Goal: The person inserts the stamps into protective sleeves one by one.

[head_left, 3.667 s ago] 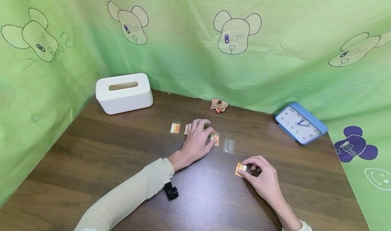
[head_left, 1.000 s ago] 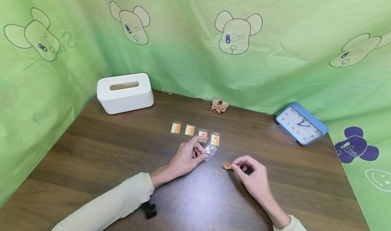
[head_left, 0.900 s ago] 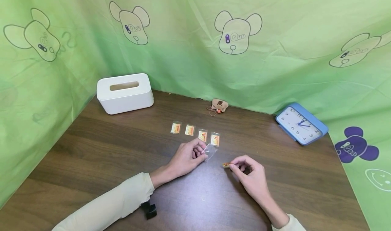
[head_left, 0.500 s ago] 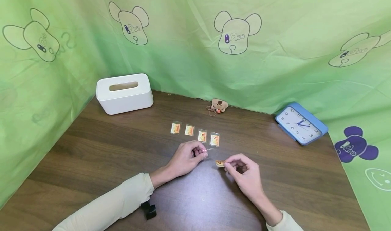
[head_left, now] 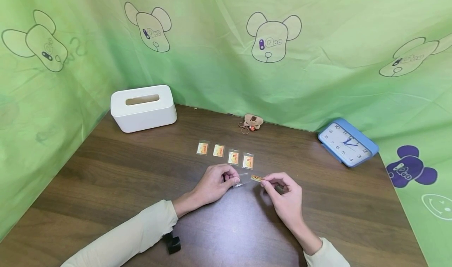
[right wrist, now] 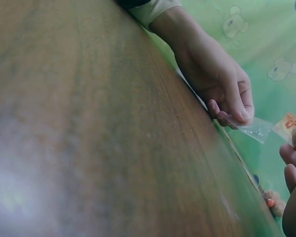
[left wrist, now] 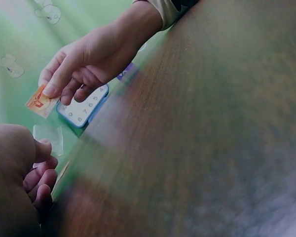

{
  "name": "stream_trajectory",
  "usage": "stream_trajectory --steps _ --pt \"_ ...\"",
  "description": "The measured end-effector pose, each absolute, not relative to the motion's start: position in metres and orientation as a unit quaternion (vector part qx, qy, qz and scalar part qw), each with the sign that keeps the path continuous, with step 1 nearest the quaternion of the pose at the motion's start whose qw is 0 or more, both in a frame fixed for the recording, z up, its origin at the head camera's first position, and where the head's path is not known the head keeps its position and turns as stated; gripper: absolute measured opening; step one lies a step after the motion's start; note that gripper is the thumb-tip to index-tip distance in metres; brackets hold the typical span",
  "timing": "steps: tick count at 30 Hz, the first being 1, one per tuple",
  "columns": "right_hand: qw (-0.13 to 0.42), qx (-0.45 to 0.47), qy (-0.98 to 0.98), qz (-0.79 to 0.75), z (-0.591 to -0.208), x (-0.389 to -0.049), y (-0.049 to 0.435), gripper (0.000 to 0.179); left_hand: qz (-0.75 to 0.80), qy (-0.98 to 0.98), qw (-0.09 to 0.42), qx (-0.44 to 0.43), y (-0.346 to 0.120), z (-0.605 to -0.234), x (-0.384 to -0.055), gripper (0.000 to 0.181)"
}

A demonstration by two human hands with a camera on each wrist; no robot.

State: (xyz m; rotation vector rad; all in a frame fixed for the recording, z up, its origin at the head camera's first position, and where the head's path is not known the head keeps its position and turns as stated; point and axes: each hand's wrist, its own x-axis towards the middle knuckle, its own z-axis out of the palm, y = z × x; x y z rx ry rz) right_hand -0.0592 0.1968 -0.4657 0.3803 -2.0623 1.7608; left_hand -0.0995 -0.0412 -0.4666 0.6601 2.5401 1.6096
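My left hand (head_left: pixel 216 182) pinches a small clear plastic sleeve (head_left: pixel 243 179) between thumb and fingers, a little in front of a row on the table. In my right hand (head_left: pixel 287 194), thumb and fingertips grip a small orange-and-white card (head_left: pixel 256 178). The card's edge is right by the sleeve's open-air side; a narrow gap shows between card (right wrist: pixel 289 124) and sleeve (right wrist: pixel 256 129) in the right wrist view. Several orange cards in clear sleeves lie in that row, the rightmost card (head_left: pixel 248 161) closest to the held sleeve.
A white tissue box (head_left: pixel 144 109) stands at the back left. Behind the row lies a brown plush keychain (head_left: pixel 253 121) with rings. A blue clock (head_left: pixel 347 143) leans at the back right. Green printed cloth (head_left: pixel 212 63) encloses the wooden table (head_left: pixel 106 188).
My left hand has picked up the clear sleeve from the row's right end and drawn it nearer. My right hand has carried its card leftward, close to the sleeve.
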Motion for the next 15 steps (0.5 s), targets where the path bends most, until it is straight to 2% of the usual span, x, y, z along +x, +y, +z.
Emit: stream_trajectory --steps 15 --pt "0.21 0.14 -0.767 0.59 -0.4683 -0.0636 0.1969 0.021 0.519 0.823 0.025 0.229 -0.0418 -0.4685 -0.0995 0.011"
